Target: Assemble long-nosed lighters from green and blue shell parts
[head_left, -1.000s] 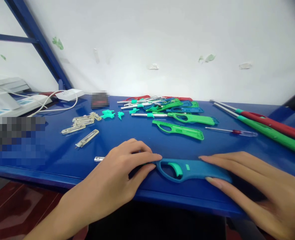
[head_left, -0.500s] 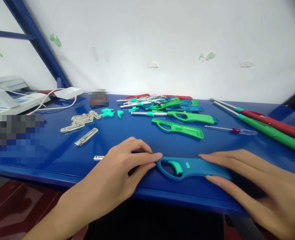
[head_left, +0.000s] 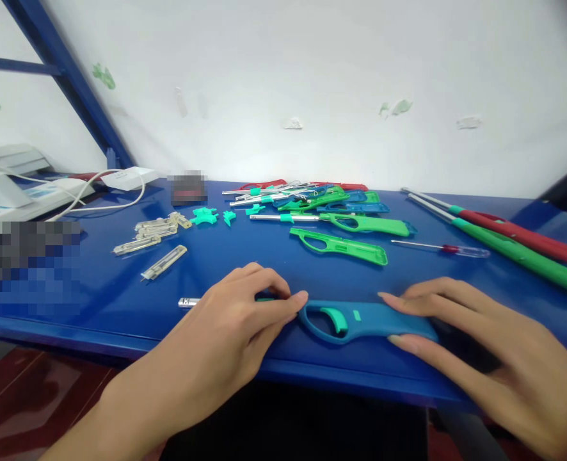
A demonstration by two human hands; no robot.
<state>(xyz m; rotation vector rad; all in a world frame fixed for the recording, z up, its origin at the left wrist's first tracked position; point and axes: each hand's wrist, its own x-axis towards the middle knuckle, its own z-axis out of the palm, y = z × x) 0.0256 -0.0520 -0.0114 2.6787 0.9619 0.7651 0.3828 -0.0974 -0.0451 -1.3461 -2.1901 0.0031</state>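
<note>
1. Lighter of blue plastic (head_left: 384, 319), with a turquoise trigger (head_left: 336, 319), flat on the blue worktop (head_left: 105, 301), near its front edge. Long axis left to right, roughly along that edge; finger loop toward the left, broad end toward the right.
2. Silver metal tube (head_left: 188, 302) shows beyond the left hand, about in line with the handle; join hidden by the fingers.
3. Left hand (head_left: 216, 339): thumb and index nearly closed in a pinch at the neck, beside the loop. Thumb partly hidden; firmness of hold cannot be told.
4. Right hand (head_left: 485, 346): half open, straddling the broad end, index at the far edge, thumb at the near edge. Light hold, by judgement.
5. Both hands touch the lighter, one per end; loop and trigger lie uncovered between them.
6. Room: front edge close on the near side; strip of blue surface on the far side, up to a bright green plastic half-shell (head_left: 360, 251). Clear-handled screwdriver (head_left: 470, 251) lies beyond the right hand; clear plastic cartridge (head_left: 166, 261) beyond the left wrist, well apart from the lighter.
</note>
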